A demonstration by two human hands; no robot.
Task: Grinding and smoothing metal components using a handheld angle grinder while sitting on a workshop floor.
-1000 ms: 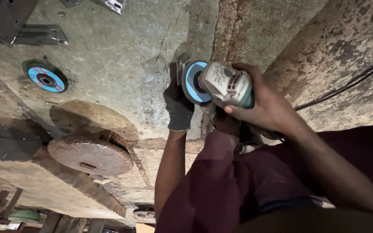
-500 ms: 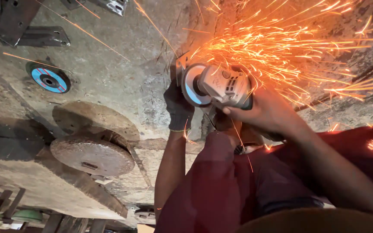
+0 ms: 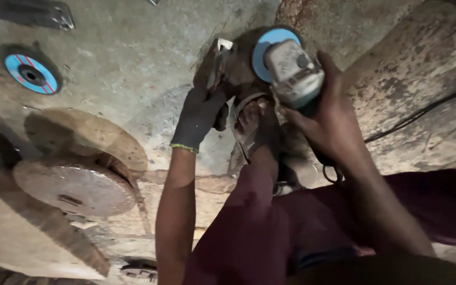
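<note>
The shower of sparks that filled the upper right half a second ago is gone, so your angle grinder (image 3: 291, 71) reads as lifted off the metal or spun down, and the cut looks paused rather than running; a second ago there were no sparks either, so this was a short burst. You have also leaned in: everything sits larger and the grinder has slid toward the top of the view. Largest around you is the stained concrete floor (image 3: 133, 105), then the rusty round disc (image 3: 75, 187) lying flat at lower left, well apart from your hands. Your right hand (image 3: 333, 124) is bare and its fingers are wrapped tight round the grey grinder body, with the blue-faced wheel turned toward the workpiece. Your left hand (image 3: 199, 113), in a dark glove with a yellow-green cuff, has its fingers closed on a small dark metal piece (image 3: 215, 66) just beside the wheel; whether wheel and piece touch cannot be told. Your bare foot (image 3: 249, 119) rests between the two hands, close under the grinder. A black cable (image 3: 423, 113) trails off right. The only label-like thing is a spare round disc with a blue face and red stripes (image 3: 31, 74), lying at upper left; a dark metal bracket (image 3: 27, 13) sits above it
</note>
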